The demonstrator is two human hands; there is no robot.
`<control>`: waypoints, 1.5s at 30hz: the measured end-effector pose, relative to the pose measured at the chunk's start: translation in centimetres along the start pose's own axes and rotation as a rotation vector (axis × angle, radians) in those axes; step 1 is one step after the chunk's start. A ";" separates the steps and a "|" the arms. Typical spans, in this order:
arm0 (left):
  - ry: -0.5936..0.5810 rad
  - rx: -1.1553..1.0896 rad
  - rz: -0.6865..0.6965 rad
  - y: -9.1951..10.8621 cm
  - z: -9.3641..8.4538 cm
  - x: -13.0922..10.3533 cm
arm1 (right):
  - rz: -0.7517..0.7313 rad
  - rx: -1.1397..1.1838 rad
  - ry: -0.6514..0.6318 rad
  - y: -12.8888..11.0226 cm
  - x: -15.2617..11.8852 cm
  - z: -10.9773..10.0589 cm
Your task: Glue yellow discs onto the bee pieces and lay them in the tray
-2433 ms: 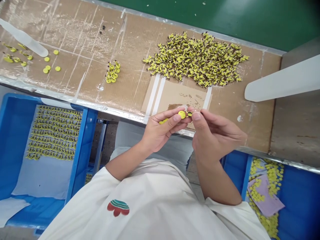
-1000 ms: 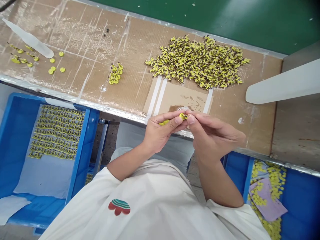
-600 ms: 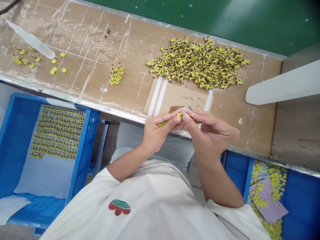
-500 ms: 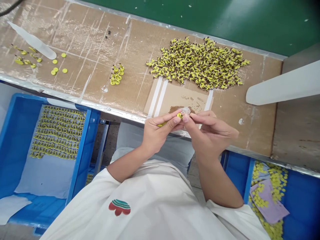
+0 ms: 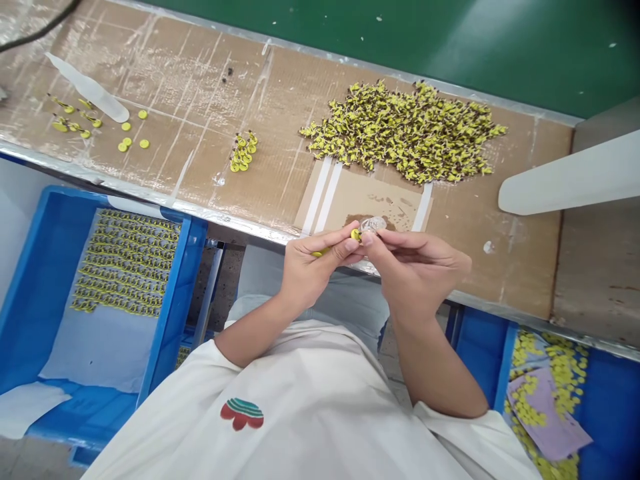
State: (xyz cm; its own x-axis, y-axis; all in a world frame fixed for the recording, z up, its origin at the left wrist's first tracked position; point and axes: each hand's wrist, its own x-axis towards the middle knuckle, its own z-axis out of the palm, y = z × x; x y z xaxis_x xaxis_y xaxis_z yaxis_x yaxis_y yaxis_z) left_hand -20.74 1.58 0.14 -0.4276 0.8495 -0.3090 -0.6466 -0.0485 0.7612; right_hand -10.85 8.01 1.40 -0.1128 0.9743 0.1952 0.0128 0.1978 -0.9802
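My left hand (image 5: 311, 267) is closed, pinching a small yellow piece with a round face (image 5: 355, 235) between thumb and forefinger. Another yellow disc (image 5: 319, 253) shows at the curled fingers of that hand. Thumb and forefinger of my right hand (image 5: 417, 263) press together right beside the pinched piece; whatever lies between those tips is too small to make out. Just behind the fingertips is a clear, round, shiny thing (image 5: 375, 224), partly covered by them. Both hands are above the near edge of the cardboard-covered bench, in front of a taped cardboard sheet (image 5: 357, 193).
A large heap of small yellow-and-dark figures (image 5: 410, 133) lies behind the sheet. Left of it are a small cluster of yellow pieces (image 5: 243, 152) and loose yellow discs (image 5: 144, 143). Blue crates (image 5: 173, 293) with yellow pieces stand at both sides. A white tapered object (image 5: 565, 175) juts in from the right.
The view has shifted, so the bench and crates appear a little farther right. Both hands stay together at the yellow piece, with only slight finger movement. More of the clear round thing shows.
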 end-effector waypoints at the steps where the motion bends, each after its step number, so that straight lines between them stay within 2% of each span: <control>1: 0.008 0.005 0.005 0.1 0.0 0.0 | 0.006 0.004 -0.005 -0.1 0.0 0.1; 10: 0.080 -0.026 0.030 0.3 -0.1 0.1 | 0.051 0.038 -0.015 0.2 -0.1 0.9; 17: 0.038 0.055 0.126 0.3 -0.4 -0.1 | 0.076 0.095 -0.029 0.6 -0.1 0.9; 27: 0.117 0.019 0.092 0.0 -0.5 0.0 | 0.122 0.140 -0.028 0.9 -0.3 1.5; 36: 0.101 0.099 0.190 0.4 -2.0 -0.4 | 0.176 0.180 -0.073 1.4 -0.7 2.4; 45: 0.185 0.094 0.227 1.6 -4.6 -0.8 | 0.209 0.190 -0.147 1.9 -1.6 5.6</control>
State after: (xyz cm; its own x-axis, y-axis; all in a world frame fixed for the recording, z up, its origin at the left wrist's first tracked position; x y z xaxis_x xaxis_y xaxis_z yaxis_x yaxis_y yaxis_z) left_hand -24.39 -1.57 -1.02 -0.6677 0.7120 -0.2175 -0.4639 -0.1694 0.8696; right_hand -16.22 6.22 -1.02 -0.2696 0.9630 -0.0047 -0.1338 -0.0423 -0.9901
